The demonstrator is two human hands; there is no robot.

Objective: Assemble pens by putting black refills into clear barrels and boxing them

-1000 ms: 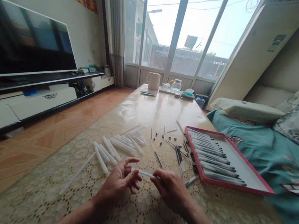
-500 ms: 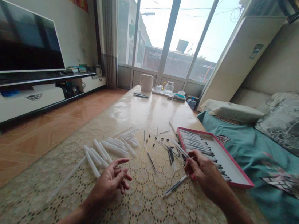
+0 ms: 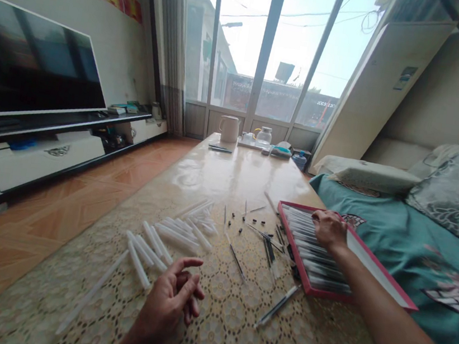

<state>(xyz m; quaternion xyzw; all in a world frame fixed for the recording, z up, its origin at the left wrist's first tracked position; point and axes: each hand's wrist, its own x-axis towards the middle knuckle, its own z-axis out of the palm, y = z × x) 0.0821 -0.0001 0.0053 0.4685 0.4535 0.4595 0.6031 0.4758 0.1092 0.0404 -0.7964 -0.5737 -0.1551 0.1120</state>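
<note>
My left hand rests above the tablecloth with fingers loosely apart and nothing in it. Beside it lie several white pen barrels in a loose pile. My right hand reaches into the shallow red-rimmed box, its fingers closed at the upper end of a pen among a row of pens. The fingertips partly hide that pen. Between my hands are a dark ink refill, small black caps and a clear pen with a dark refill inside.
At the table's far end stand a beige jug, a glass pitcher and a tissue pack. A sofa runs along the right side. To the left is a TV cabinet.
My right hand has moved from the box's near left side to over its middle, carrying a pen into the row. My left hand has hardly moved. The view has shifted slightly.
</note>
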